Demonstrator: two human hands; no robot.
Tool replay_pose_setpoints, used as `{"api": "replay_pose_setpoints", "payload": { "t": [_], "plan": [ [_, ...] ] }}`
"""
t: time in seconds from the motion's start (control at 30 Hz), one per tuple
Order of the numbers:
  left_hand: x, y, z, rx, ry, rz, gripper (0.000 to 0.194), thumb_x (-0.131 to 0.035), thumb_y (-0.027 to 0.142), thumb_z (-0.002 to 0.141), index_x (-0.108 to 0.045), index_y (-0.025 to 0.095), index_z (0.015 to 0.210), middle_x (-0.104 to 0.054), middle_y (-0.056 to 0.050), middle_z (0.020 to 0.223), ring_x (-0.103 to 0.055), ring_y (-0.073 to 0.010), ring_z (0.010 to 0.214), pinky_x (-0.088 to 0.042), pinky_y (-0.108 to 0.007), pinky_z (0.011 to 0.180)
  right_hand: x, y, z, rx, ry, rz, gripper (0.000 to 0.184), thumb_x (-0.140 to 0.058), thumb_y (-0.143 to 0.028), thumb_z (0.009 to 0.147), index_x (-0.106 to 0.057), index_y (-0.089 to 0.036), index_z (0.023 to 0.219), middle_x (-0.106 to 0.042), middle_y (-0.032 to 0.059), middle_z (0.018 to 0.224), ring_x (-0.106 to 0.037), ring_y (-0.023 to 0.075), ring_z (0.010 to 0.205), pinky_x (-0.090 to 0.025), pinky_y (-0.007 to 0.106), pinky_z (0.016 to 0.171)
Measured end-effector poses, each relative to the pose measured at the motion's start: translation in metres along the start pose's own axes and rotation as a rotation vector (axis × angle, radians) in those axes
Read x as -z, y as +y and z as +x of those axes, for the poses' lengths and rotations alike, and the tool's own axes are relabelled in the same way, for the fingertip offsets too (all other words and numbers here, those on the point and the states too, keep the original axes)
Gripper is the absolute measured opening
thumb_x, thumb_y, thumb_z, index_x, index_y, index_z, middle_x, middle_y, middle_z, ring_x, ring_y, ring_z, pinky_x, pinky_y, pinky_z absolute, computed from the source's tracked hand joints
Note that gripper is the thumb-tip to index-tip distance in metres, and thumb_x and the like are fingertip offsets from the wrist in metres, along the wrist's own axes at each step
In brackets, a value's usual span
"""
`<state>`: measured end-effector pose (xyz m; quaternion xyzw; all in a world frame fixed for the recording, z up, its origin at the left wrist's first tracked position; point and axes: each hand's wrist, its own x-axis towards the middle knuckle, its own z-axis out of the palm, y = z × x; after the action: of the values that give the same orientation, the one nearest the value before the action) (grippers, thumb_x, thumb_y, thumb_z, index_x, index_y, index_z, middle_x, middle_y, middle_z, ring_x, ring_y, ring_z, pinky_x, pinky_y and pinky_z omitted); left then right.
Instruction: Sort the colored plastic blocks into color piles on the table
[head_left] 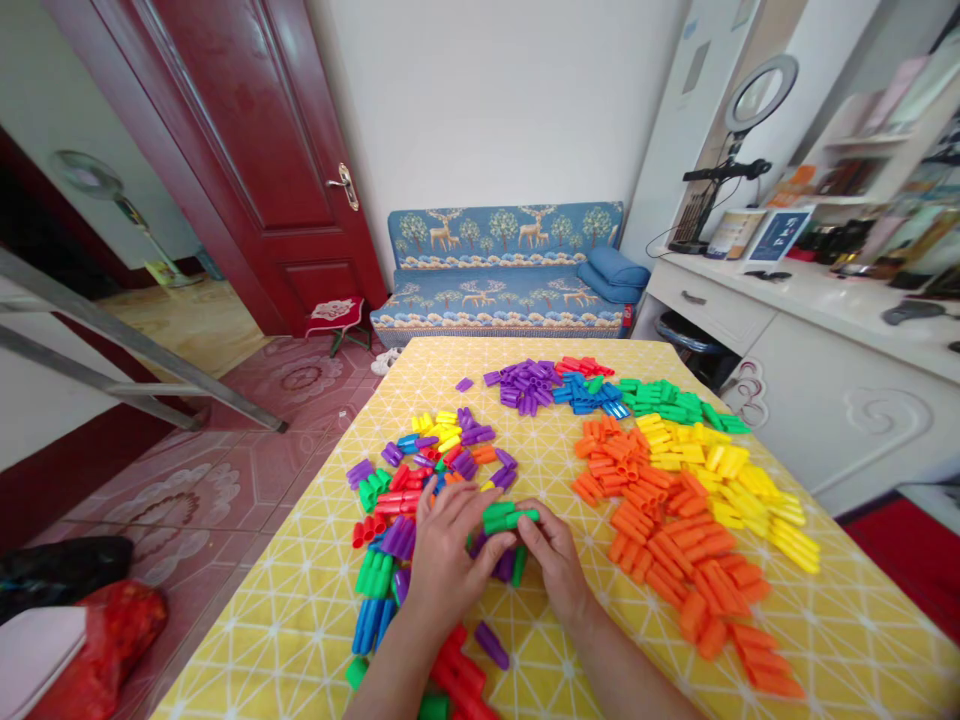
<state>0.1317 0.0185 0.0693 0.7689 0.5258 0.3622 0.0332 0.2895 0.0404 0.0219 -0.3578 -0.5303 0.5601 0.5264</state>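
Note:
Between my two hands is a green plastic tube piece (510, 517), made of short tubes side by side. My left hand (455, 535) grips its left end with thumb and fingers. The fingertips of my right hand (553, 550) pinch its right end. Below my hands lie a loose green tube (519, 566) and purple pieces partly hidden by my fingers. A mixed pile of red (405, 490), purple (401, 537), blue (367, 625) and green pieces (375, 572) surrounds my left hand and forearm. One purple tube (491, 645) lies between my forearms.
Sorted by colour on the yellow tablecloth (292, 610) are orange (675, 540), yellow (735, 480), green (667, 400), blue (585, 393), purple (529, 385) and red (585, 366) groups. Beyond the table stands a blue sofa (495, 285); a white desk (840, 300) is at right.

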Motion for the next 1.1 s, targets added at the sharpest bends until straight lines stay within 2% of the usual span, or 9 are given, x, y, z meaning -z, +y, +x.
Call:
{"api": "replay_pose_setpoints", "payload": {
  "t": [0.1, 0.2, 0.27, 0.4, 0.57, 0.67, 0.8, 0.93, 1.1],
  "plan": [
    [-0.005, -0.004, -0.001, 0.002, -0.011, -0.073, 0.023, -0.058, 0.029, 0.088, -0.067, 0.028, 0.109, -0.070, -0.004, 0.098, -0.060, -0.0217, 0.097, -0.033, -0.048, 0.103, 0.001, 0.002, 0.002, -0.031, -0.012, 0.034, 0.028, -0.058, -0.047, 0.086, -0.061, -0.019, 0.081, -0.059, -0.0005, 0.071, -0.055, 0.0149, 0.068, -0.043, 0.026, 0.066],
    [-0.004, -0.014, -0.002, 0.069, 0.056, -0.124, 0.019, -0.058, 0.030, 0.088, -0.069, 0.027, 0.103, -0.070, -0.004, 0.096, -0.061, -0.0221, 0.095, -0.042, -0.043, 0.093, 0.003, 0.004, 0.004, -0.038, 0.111, 0.113, 0.028, -0.053, -0.044, 0.089, -0.061, -0.019, 0.080, -0.061, 0.0007, 0.072, -0.056, 0.0150, 0.067, -0.044, 0.027, 0.067],
    [-0.003, -0.019, -0.003, 0.123, 0.087, -0.188, 0.018, -0.058, 0.030, 0.088, -0.070, 0.026, 0.102, -0.070, -0.005, 0.098, -0.062, -0.0221, 0.096, -0.046, -0.040, 0.089, 0.003, 0.005, 0.005, -0.015, 0.138, 0.108, 0.027, -0.052, -0.042, 0.089, -0.061, -0.019, 0.079, -0.061, 0.0012, 0.073, -0.055, 0.0147, 0.068, -0.044, 0.027, 0.067],
    [-0.005, -0.019, -0.005, 0.124, 0.032, -0.379, 0.020, -0.053, 0.026, 0.091, -0.068, 0.024, 0.104, -0.071, -0.006, 0.102, -0.065, -0.0200, 0.096, -0.051, -0.034, 0.084, 0.002, 0.002, 0.002, -0.034, 0.004, 0.026, 0.018, -0.056, -0.037, 0.085, -0.061, -0.020, 0.084, -0.059, -0.0003, 0.072, -0.055, 0.0145, 0.066, -0.044, 0.026, 0.064],
    [-0.013, -0.012, -0.007, 0.128, -0.027, -0.393, 0.017, -0.057, 0.024, 0.089, -0.062, 0.020, 0.105, -0.069, -0.006, 0.097, -0.065, -0.0182, 0.087, -0.052, -0.030, 0.077, 0.000, -0.002, -0.002, -0.024, -0.024, -0.037, 0.019, -0.055, -0.038, 0.086, -0.059, -0.021, 0.093, -0.057, -0.0020, 0.072, -0.053, 0.0136, 0.063, -0.043, 0.024, 0.060],
    [-0.012, -0.009, -0.005, 0.119, -0.036, -0.414, 0.012, -0.058, 0.024, 0.088, -0.062, 0.020, 0.098, -0.066, -0.005, 0.091, -0.062, -0.0161, 0.079, -0.051, -0.028, 0.071, -0.002, -0.004, -0.002, 0.039, -0.062, -0.138, 0.022, -0.057, -0.040, 0.086, -0.060, -0.021, 0.097, -0.061, 0.0003, 0.083, -0.055, 0.0148, 0.073, -0.044, 0.025, 0.068],
    [-0.009, -0.012, -0.004, 0.082, -0.039, -0.427, 0.019, -0.050, 0.024, 0.093, -0.065, 0.021, 0.104, -0.067, -0.008, 0.101, -0.063, -0.0184, 0.093, -0.051, -0.032, 0.082, -0.005, -0.005, -0.001, 0.078, -0.079, -0.237, 0.021, -0.060, -0.039, 0.084, -0.062, -0.020, 0.091, -0.061, -0.0005, 0.078, -0.054, 0.0148, 0.073, -0.043, 0.025, 0.069],
    [-0.011, -0.019, -0.007, 0.149, -0.060, -0.423, 0.029, -0.046, 0.028, 0.095, -0.061, 0.023, 0.118, -0.067, -0.009, 0.109, -0.063, -0.0204, 0.100, -0.051, -0.036, 0.087, -0.004, -0.001, -0.003, 0.077, 0.028, -0.270, 0.022, -0.058, -0.042, 0.086, -0.061, -0.020, 0.088, -0.055, -0.0021, 0.071, -0.049, 0.0131, 0.065, -0.040, 0.024, 0.061],
    [-0.013, -0.025, -0.005, 0.148, -0.201, -0.363, 0.024, -0.049, 0.027, 0.092, -0.067, 0.023, 0.107, -0.068, -0.009, 0.106, -0.062, -0.0216, 0.100, -0.050, -0.037, 0.089, 0.010, -0.008, -0.001, 0.021, 0.307, -0.148, 0.028, -0.057, -0.048, 0.086, -0.060, -0.020, 0.089, -0.046, -0.0048, 0.060, -0.039, 0.0105, 0.052, -0.032, 0.023, 0.049]
  ]
}}
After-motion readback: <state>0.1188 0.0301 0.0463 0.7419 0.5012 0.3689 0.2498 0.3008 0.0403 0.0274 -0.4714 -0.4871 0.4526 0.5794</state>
